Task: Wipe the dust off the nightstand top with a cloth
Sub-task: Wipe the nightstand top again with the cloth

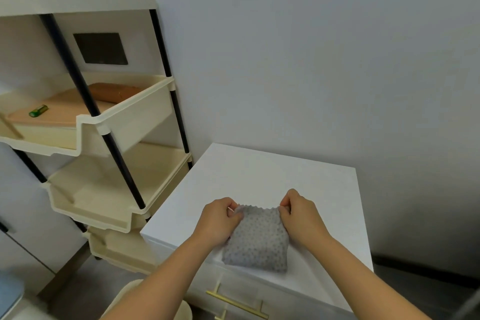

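Observation:
A grey dotted cloth [257, 239] hangs over the front half of the white nightstand top [262, 176]. My left hand [220, 218] pinches its upper left corner. My right hand [298, 213] pinches the upper right corner. The cloth's top edge is stretched between both hands and its lower edge rests near the nightstand's front edge. Both forearms reach in from the bottom of the view.
A cream tiered shelf cart [109, 122] with black posts stands close to the left of the nightstand, holding a brown roll and a green item. A grey wall lies behind. The drawer front has a brass handle [236, 302]. A cream round object [130, 291] sits low at front.

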